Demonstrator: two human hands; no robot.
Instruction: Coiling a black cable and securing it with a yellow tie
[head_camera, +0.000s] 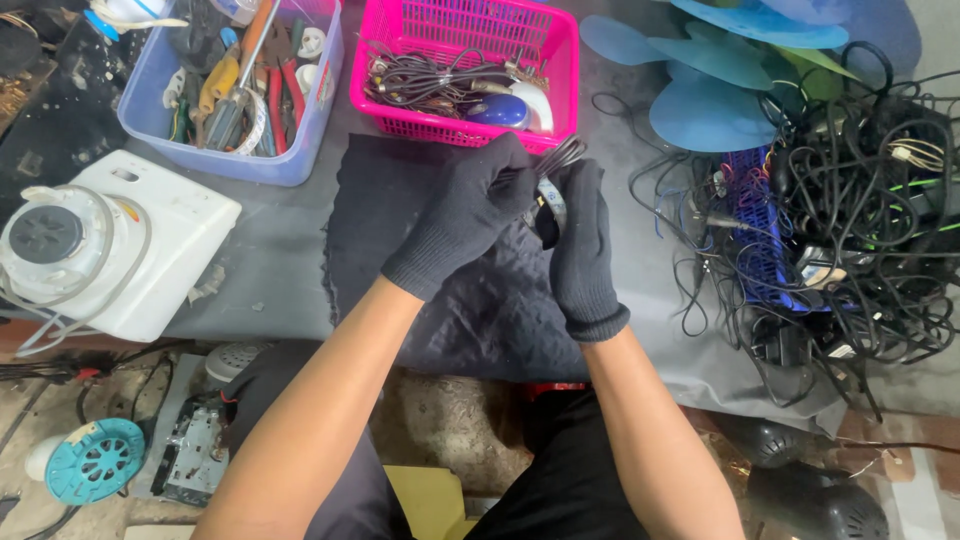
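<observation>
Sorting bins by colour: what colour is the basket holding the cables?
Bright pink; the basket shows best in the head view.

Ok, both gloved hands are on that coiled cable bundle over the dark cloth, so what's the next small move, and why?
Probably lower the cable bundle onto the dark cloth. Left hand and right hand both pinch it in mid-air close to the pink basket, so the loops hang unsupported; resting it would steady them.

A repair workshop: tool tub (230, 100), tangled cables (850, 230), dismantled fan blades (720, 70).
</observation>
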